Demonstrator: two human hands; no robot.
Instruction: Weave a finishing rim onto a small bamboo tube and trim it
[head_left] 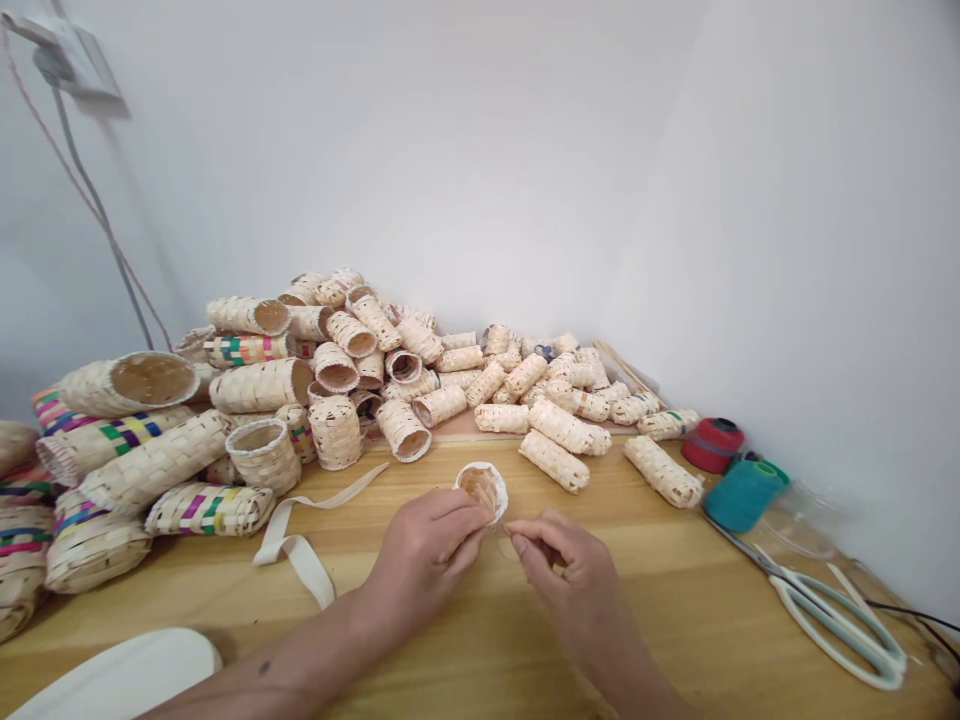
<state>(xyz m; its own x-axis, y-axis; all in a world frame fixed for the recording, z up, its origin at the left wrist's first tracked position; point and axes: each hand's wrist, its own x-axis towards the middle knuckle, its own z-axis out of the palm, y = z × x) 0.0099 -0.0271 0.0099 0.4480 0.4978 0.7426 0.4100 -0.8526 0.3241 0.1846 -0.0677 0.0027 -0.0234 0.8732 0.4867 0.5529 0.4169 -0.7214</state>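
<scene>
A small woven basket (pixel 480 486) of pale strips, with a white band round its rim, stands with its mouth turned up and toward me. My left hand (pixel 431 545) is closed on the near left side of that rim. Just right of it, my right hand (pixel 566 560) is closed in a pinch of thumb and forefinger. A fine thread (pixel 502 550) shows faintly between the two hands; whether a needle is in the pinch is too small to tell. Left of my hands, a loose white fabric strip (pixel 307 570) curls on the wooden table (pixel 480 640).
Woven cylinders (pixel 337 435) are heaped along the back and left, some with coloured bands. To the right are a red thread spool (pixel 712 444), a teal spool (pixel 746 493) and scissors (pixel 832 610). A white rounded object (pixel 127 680) lies at the front left.
</scene>
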